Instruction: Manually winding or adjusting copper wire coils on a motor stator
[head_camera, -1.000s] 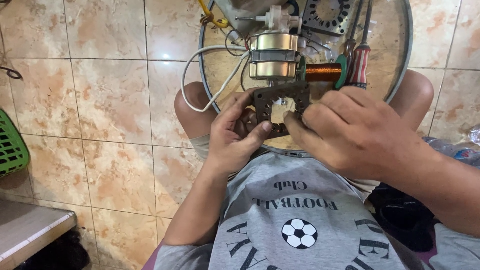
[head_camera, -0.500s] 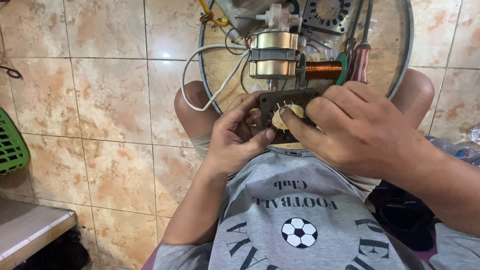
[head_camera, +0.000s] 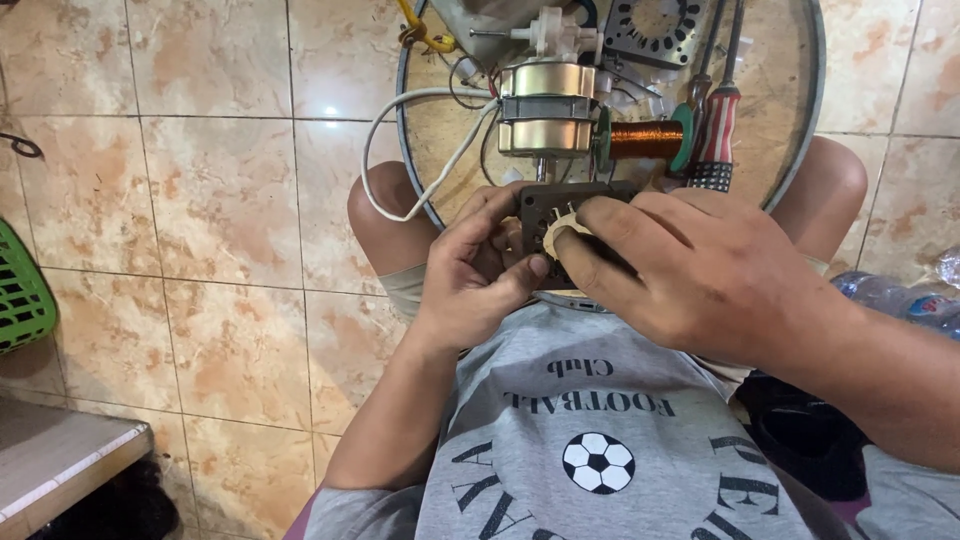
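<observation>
Hands — two, both gripping one dark stator core (head_camera: 545, 205) above the lap. Left hand (head_camera: 470, 270) clasps its left edge; right hand (head_camera: 700, 265) pinches pale insulation paper (head_camera: 558, 232) at the core's bore. Beyond, on one round tray (head_camera: 810, 120): one metal motor (head_camera: 545, 108), one copper coil (head_camera: 645, 140), one red-handled screwdriver (head_camera: 718, 125), one white cable (head_camera: 420, 150).
</observation>
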